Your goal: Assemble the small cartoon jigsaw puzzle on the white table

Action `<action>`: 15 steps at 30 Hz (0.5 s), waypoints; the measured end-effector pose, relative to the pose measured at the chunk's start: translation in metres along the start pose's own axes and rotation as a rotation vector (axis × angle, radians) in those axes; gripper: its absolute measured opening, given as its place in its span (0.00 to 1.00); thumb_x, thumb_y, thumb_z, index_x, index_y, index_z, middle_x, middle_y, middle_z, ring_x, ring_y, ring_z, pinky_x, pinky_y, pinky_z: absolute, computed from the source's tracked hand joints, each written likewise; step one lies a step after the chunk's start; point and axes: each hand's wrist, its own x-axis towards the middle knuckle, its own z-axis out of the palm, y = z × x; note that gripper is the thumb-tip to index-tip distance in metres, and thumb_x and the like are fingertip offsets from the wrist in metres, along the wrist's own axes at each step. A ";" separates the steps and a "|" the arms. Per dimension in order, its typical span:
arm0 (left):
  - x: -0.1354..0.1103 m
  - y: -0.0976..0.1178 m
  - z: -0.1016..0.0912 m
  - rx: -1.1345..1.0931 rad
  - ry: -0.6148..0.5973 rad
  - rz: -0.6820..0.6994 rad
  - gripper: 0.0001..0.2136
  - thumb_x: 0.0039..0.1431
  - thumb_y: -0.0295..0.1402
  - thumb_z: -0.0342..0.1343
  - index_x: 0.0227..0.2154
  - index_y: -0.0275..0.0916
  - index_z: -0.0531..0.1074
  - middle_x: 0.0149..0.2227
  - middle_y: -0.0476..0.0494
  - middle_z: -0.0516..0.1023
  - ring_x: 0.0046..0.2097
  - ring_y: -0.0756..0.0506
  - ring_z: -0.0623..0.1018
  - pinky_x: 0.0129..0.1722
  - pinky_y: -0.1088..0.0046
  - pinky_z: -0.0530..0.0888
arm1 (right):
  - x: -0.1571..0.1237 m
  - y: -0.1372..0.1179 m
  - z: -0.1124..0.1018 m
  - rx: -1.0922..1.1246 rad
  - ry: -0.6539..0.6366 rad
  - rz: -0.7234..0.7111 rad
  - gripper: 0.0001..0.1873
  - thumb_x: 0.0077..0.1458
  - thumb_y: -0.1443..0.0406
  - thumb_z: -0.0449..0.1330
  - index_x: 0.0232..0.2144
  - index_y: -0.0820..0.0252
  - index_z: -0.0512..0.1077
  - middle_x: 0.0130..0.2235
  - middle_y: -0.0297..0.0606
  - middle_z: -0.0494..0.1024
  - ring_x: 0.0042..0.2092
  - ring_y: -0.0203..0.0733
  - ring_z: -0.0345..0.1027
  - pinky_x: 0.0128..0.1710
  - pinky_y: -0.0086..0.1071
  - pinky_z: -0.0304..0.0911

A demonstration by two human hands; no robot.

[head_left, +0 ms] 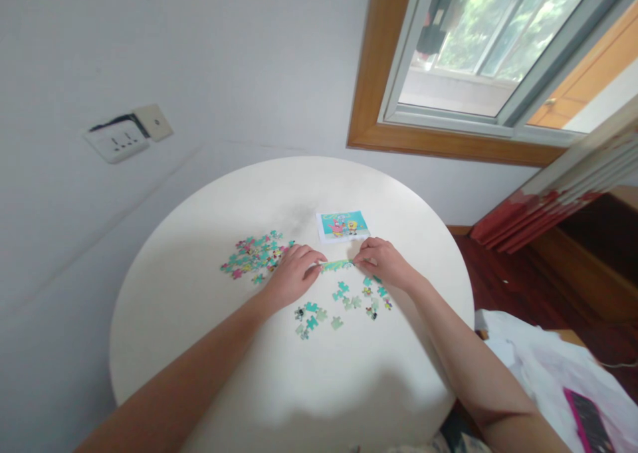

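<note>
A short row of joined green puzzle pieces (337,265) lies on the round white table (199,240). My left hand (293,275) pinches its left end and my right hand (383,262) pinches its right end, fingers curled. Just beyond the hands lies a small cartoon reference picture (343,226). A heap of loose teal and pink pieces (255,254) sits left of my left hand. Several loose teal pieces (339,303) are scattered on the near side, between my forearms.
The table stands against a white wall with a socket plate (119,141). A wood-framed window (478,61) is at the upper right. Red-edged boards (553,200) lean at the right. White plastic bags and a pink item (583,406) lie at the lower right.
</note>
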 end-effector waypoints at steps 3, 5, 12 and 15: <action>0.000 -0.001 0.001 -0.004 0.007 0.005 0.08 0.62 0.28 0.50 0.41 0.42 0.72 0.40 0.45 0.74 0.46 0.42 0.70 0.49 0.62 0.65 | 0.000 0.000 0.000 -0.006 0.010 -0.009 0.09 0.55 0.69 0.61 0.36 0.53 0.80 0.38 0.38 0.75 0.40 0.38 0.68 0.43 0.32 0.61; 0.000 -0.001 0.001 -0.006 0.010 0.007 0.08 0.62 0.28 0.50 0.41 0.42 0.72 0.40 0.45 0.74 0.46 0.42 0.70 0.49 0.62 0.65 | 0.000 0.000 0.001 -0.013 -0.003 -0.021 0.08 0.56 0.68 0.61 0.36 0.53 0.80 0.38 0.38 0.75 0.39 0.38 0.69 0.43 0.32 0.61; 0.000 0.001 -0.001 -0.010 0.011 0.012 0.08 0.62 0.29 0.50 0.41 0.41 0.72 0.40 0.45 0.75 0.45 0.43 0.70 0.48 0.62 0.65 | 0.000 0.000 0.000 -0.029 -0.006 -0.018 0.10 0.54 0.71 0.61 0.35 0.54 0.80 0.38 0.39 0.75 0.40 0.39 0.69 0.43 0.32 0.62; 0.000 0.001 -0.001 -0.006 0.006 0.005 0.08 0.62 0.28 0.50 0.41 0.42 0.72 0.40 0.45 0.74 0.45 0.43 0.69 0.48 0.63 0.65 | 0.000 -0.001 -0.001 -0.027 0.005 -0.014 0.11 0.54 0.72 0.61 0.36 0.54 0.80 0.39 0.39 0.75 0.41 0.39 0.68 0.44 0.32 0.62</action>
